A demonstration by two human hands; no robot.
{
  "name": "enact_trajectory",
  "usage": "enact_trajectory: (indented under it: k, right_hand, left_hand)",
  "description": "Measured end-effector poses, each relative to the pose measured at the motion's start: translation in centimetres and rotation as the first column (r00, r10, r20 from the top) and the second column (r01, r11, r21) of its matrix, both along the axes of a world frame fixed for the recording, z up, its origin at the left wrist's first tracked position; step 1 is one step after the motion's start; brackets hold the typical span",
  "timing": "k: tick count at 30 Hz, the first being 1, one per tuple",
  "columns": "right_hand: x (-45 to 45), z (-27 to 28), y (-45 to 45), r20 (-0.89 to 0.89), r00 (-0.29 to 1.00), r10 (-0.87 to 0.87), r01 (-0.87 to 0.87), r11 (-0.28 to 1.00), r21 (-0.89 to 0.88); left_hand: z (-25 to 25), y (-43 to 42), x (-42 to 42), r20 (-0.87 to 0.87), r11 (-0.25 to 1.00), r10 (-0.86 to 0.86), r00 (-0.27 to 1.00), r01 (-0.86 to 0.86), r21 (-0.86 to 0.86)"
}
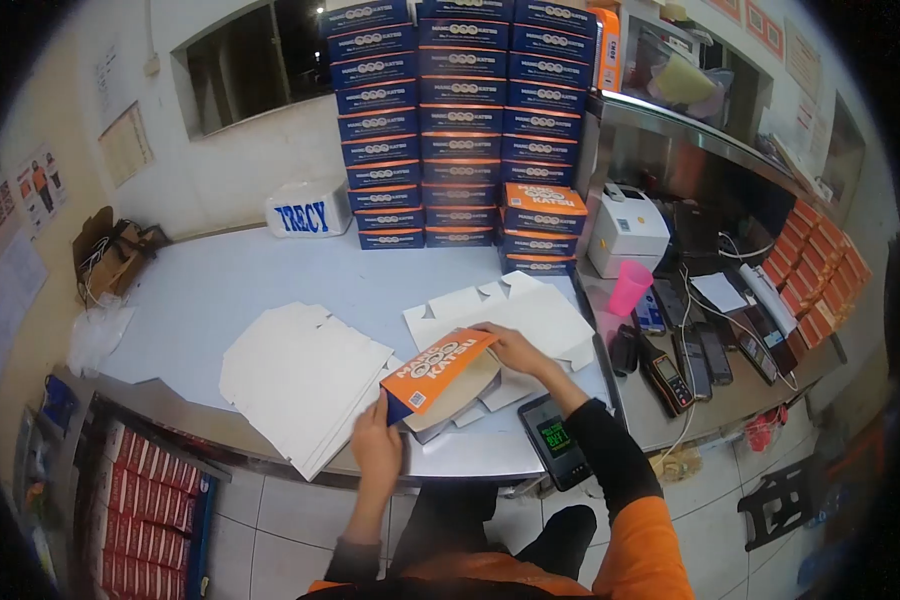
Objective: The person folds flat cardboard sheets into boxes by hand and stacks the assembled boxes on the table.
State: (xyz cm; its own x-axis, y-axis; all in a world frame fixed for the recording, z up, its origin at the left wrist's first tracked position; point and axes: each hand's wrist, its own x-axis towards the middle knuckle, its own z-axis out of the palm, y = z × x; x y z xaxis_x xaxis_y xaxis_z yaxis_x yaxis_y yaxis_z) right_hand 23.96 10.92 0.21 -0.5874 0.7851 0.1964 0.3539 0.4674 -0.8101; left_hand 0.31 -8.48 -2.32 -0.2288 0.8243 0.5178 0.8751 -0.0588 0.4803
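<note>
An orange and blue carton (438,370), partly folded with its pale inside showing, is held between both hands over the table's front edge. My left hand (377,440) grips its lower left corner, fingers closed on the blue side. At its upper right end, my right hand (515,352) pinches the edge. Flat white cardboard blanks (295,375) lie in a fanned pile to the left. More white blanks (540,315) are spread beneath and to the right of the carton.
Tall stacks of blue boxes (460,120) stand at the back. A phone (555,443) lies at the front edge. To the right are a pink cup (630,288), a white printer (627,232) and several handheld devices. A wrapped white pack (308,208) sits back left.
</note>
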Motion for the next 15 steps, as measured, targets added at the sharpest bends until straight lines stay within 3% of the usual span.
enact_trajectory:
  k: [1, 2, 3, 5, 6, 8, 10, 12, 14, 15]
  right_hand:
    - [-0.4, -0.4, -0.8, -0.097, 0.995, -0.031, 0.027, 0.999, -0.035]
    - [-0.6, -0.9, -1.1, -0.092, 0.995, -0.024, 0.022, 0.999, -0.028]
    - [-0.7, -1.4, -1.5, -0.072, 0.997, -0.019, 0.029, 0.991, 0.132]
    - [-0.5, -1.9, -1.9, -0.083, 0.995, -0.064, 0.089, 0.929, 0.359]
    - [-0.3, -2.1, -1.8, -0.078, 0.995, -0.066, 0.09, 0.93, 0.357]
    - [0.2, -2.8, -1.2, -0.07, 0.946, -0.317, 0.32, 0.876, 0.36]
    - [0.4, -2.0, -1.3, -0.139, 0.923, -0.358, 0.384, 0.862, 0.33]
    - [0.4, -0.8, -2.0, -0.21, 0.894, -0.395, 0.444, 0.844, 0.301]
    - [0.5, -0.1, -2.7, -0.088, 0.897, -0.433, 0.442, 0.887, 0.135]
    - [0.8, 0.3, -3.0, -0.09, 0.895, -0.436, 0.445, 0.885, 0.14]
  left_hand:
    - [0.0, 0.1, 1.1, 0.003, 1.0, 0.007, 1.0, -0.007, 0.008]
    - [0.1, 0.2, 2.2, 0.242, 0.999, -0.031, 0.97, 0.026, 0.021]
    - [0.1, 0.2, 3.0, 0.467, 0.997, -0.071, 0.881, 0.06, 0.04]
    - [0.2, 1.3, 3.5, 0.376, 0.992, -0.103, 0.921, 0.07, 0.101]
    - [0.4, 2.1, 3.7, 0.274, 0.983, -0.132, 0.953, 0.09, 0.159]
    - [1.5, 4.0, 3.3, 0.287, 0.986, -0.164, 0.944, 0.146, 0.082]
    - [0.8, 7.2, 2.9, 0.212, 0.988, -0.137, 0.968, 0.148, -0.037]
    - [1.5, 9.1, 3.2, 0.294, 0.982, -0.177, 0.939, 0.19, -0.016]
    - [1.9, 9.9, 3.1, 0.372, 0.974, -0.215, 0.903, 0.226, 0.012]
    - [2.0, 9.9, 2.6, 0.435, 0.945, -0.301, 0.849, 0.327, 0.014]
